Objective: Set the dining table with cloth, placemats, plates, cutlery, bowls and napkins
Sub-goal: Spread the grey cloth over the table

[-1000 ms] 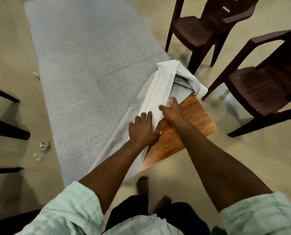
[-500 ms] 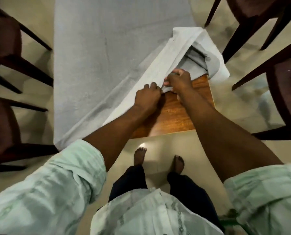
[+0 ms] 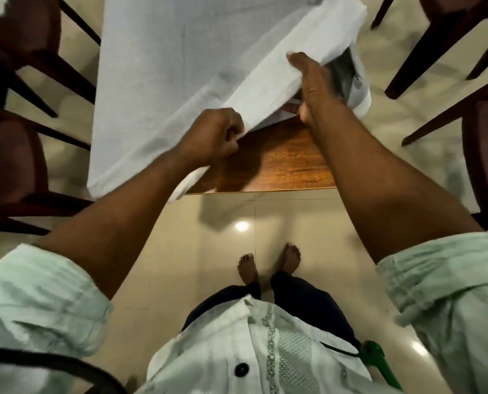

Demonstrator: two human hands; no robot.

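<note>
A: Your left hand (image 3: 214, 135) grips the cloth (image 3: 180, 66) at its folded hem, and your right hand (image 3: 312, 86) grasps the same fold nearer the table's right edge. The near right corner of the table (image 3: 288, 163) is not covered

B: So you pull both hands toward the near edge, evenly, until the hem hangs over. I count one cloth, one table, four chairs partly visible

Pale grey cloth (image 3: 180, 66), brown table (image 3: 288, 163)
</note>
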